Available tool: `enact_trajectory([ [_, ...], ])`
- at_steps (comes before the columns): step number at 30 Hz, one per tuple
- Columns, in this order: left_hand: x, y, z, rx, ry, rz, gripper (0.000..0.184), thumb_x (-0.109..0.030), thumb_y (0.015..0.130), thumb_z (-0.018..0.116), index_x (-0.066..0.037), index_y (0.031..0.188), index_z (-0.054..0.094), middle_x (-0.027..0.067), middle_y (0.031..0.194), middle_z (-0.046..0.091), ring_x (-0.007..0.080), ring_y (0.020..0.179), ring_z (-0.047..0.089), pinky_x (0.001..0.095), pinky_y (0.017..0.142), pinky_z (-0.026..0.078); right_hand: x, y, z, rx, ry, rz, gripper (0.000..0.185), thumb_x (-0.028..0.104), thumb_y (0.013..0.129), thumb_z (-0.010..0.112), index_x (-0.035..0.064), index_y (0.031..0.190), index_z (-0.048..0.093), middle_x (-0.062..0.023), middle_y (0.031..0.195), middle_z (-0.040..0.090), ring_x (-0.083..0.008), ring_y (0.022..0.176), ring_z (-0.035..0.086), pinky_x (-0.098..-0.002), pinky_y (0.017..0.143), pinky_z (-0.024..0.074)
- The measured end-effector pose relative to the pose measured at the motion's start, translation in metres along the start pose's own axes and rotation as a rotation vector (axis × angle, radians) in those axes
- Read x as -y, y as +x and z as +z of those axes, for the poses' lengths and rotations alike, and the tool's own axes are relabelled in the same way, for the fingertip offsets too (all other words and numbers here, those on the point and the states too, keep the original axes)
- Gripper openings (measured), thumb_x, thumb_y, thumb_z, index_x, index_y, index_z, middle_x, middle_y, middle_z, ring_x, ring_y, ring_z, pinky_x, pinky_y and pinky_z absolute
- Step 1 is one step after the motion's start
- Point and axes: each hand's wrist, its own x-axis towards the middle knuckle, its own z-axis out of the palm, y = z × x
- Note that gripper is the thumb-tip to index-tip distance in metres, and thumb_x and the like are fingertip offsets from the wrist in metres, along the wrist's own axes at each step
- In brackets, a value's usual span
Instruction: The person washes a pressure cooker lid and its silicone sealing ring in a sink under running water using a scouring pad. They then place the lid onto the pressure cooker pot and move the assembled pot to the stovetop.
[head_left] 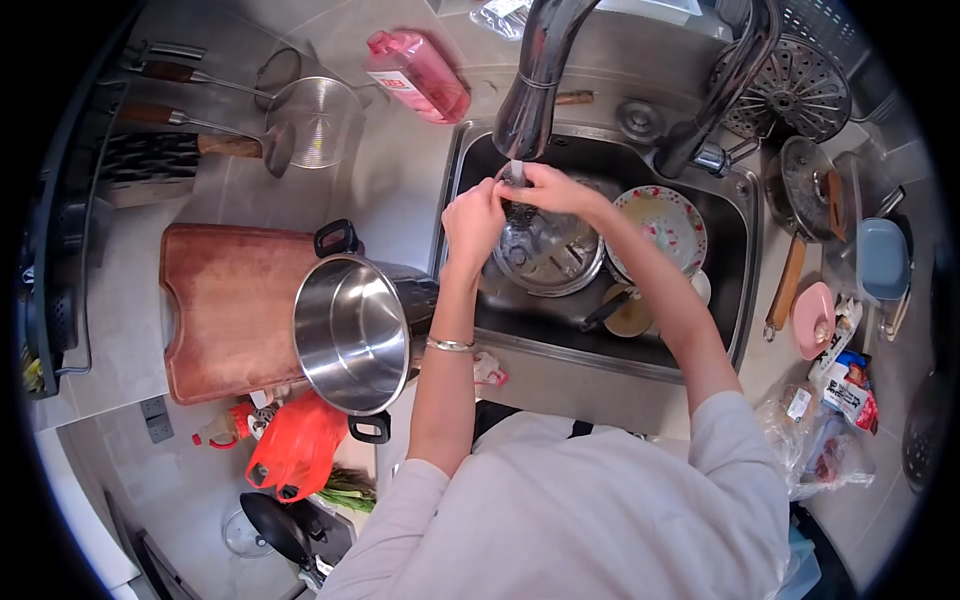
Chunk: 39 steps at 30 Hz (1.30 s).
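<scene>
My left hand (pixel 474 222) and my right hand (pixel 545 190) meet over the left part of the sink (pixel 620 355), just below the dark faucet head (pixel 527 110). The fingers of both are bent closed around something small, hidden between them; a pale bit shows at the fingertips. A silver bangle is on my left wrist. Under the hands a clear glass lid or bowl (pixel 552 262) lies in the sink. Beside it are a white plate with red flowers (pixel 668 215) and a yellowish bowl (pixel 627 318) with a dark handle across it.
Left of the sink stand a steel pot (pixel 352 335), a wooden cutting board (pixel 235 310) and a pink bottle (pixel 420 78). A red bag (pixel 295 445) is lower left. On the right are a lidded pan (pixel 800 185), a pink dish (pixel 814 320) and plastic packages (pixel 850 385).
</scene>
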Motion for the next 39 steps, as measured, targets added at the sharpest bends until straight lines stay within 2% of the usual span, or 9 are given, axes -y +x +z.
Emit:
enact_trajectory([
  [1, 0.001, 0.000, 0.003, -0.048, -0.074, 0.012, 0.024, -0.024, 0.089, 0.047, -0.005, 0.077, 0.055, 0.0170, 0.067, 0.058, 0.0407, 0.069, 0.055, 0.0430, 0.057, 0.043, 0.003, 0.000, 0.003, -0.034, 0.001, 0.059, 0.037, 0.038, 0.087, 0.058, 0.0031, 0.100, 0.058, -0.0024, 0.084, 0.062, -0.0127, 0.079, 0.057, -0.0291, 0.077, 0.0448],
  [7, -0.001, -0.013, 0.003, 0.035, -0.334, -0.160, 0.030, -0.029, 0.091, 0.046, -0.005, 0.076, 0.057, 0.0163, 0.068, 0.059, 0.0377, 0.067, 0.058, 0.0453, 0.057, 0.043, 0.017, 0.002, -0.014, 0.104, -0.067, 0.083, 0.035, 0.032, 0.082, 0.065, 0.0005, 0.097, 0.059, -0.0073, 0.084, 0.064, -0.0118, 0.080, 0.056, -0.0295, 0.076, 0.0449],
  [9, -0.006, -0.022, 0.006, 0.066, -0.297, -0.229, 0.033, -0.032, 0.091, 0.046, -0.005, 0.074, 0.058, 0.0159, 0.065, 0.058, 0.0373, 0.065, 0.057, 0.0439, 0.055, 0.042, 0.018, -0.004, -0.026, 0.151, -0.270, 0.039, 0.035, 0.026, 0.079, 0.068, -0.0020, 0.099, 0.059, -0.0067, 0.085, 0.063, -0.0119, 0.081, 0.055, -0.0287, 0.077, 0.0443],
  [13, -0.012, -0.037, 0.002, 0.078, -0.298, -0.271, 0.035, -0.035, 0.090, 0.047, -0.006, 0.073, 0.059, 0.0154, 0.062, 0.057, 0.0369, 0.062, 0.056, 0.0431, 0.054, 0.041, 0.008, -0.024, -0.041, 0.179, -0.053, 0.161, 0.042, 0.026, 0.077, 0.070, -0.0036, 0.104, 0.058, -0.0067, 0.089, 0.061, -0.0111, 0.085, 0.053, -0.0270, 0.078, 0.0430],
  [23, -0.021, -0.046, -0.019, 0.106, -0.298, -0.365, 0.036, -0.034, 0.089, 0.048, -0.006, 0.071, 0.060, 0.0143, 0.061, 0.058, 0.0349, 0.064, 0.059, 0.0425, 0.057, 0.043, 0.001, -0.028, -0.069, 0.092, -0.155, 0.245, 0.036, 0.021, 0.075, 0.072, -0.0013, 0.100, 0.058, -0.0050, 0.087, 0.061, -0.0104, 0.081, 0.052, -0.0274, 0.074, 0.0426],
  [27, -0.009, -0.048, -0.019, 0.191, -0.149, -0.262, 0.024, -0.028, 0.088, 0.051, -0.006, 0.084, 0.059, 0.0162, 0.070, 0.061, 0.0365, 0.071, 0.060, 0.0452, 0.061, 0.045, 0.029, -0.015, -0.060, 0.108, -0.510, 0.119, 0.038, 0.032, 0.075, 0.070, 0.0021, 0.097, 0.060, -0.0170, 0.088, 0.061, -0.0255, 0.079, 0.058, -0.0337, 0.072, 0.0449],
  [30, 0.002, -0.038, -0.001, 0.135, -0.135, -0.171, 0.020, -0.022, 0.088, 0.051, -0.003, 0.093, 0.055, 0.0194, 0.078, 0.062, 0.0396, 0.075, 0.060, 0.0480, 0.063, 0.045, 0.025, 0.004, -0.039, 0.080, -0.712, -0.129, 0.044, 0.045, 0.075, 0.065, 0.0058, 0.094, 0.060, -0.0170, 0.075, 0.061, -0.0352, 0.072, 0.059, -0.0392, 0.062, 0.0451],
  [33, -0.002, -0.023, 0.015, -0.034, -0.208, -0.138, 0.020, -0.019, 0.090, 0.048, 0.001, 0.090, 0.051, 0.0240, 0.079, 0.062, 0.0436, 0.075, 0.058, 0.0511, 0.064, 0.045, 0.034, 0.015, -0.019, 0.086, -0.744, -0.099, 0.044, 0.049, 0.077, 0.060, 0.0147, 0.104, 0.058, -0.0179, 0.069, 0.060, -0.0362, 0.067, 0.059, -0.0426, 0.060, 0.0448],
  [39, -0.006, -0.031, 0.000, 0.186, -0.069, -0.220, 0.033, -0.031, 0.094, 0.042, -0.002, 0.085, 0.054, 0.0228, 0.070, 0.061, 0.0438, 0.071, 0.058, 0.0524, 0.061, 0.043, 0.023, 0.022, -0.028, 0.273, -0.516, -0.004, 0.049, 0.048, 0.074, 0.064, 0.0085, 0.104, 0.059, -0.0195, 0.078, 0.062, -0.0354, 0.074, 0.060, -0.0400, 0.065, 0.0458],
])
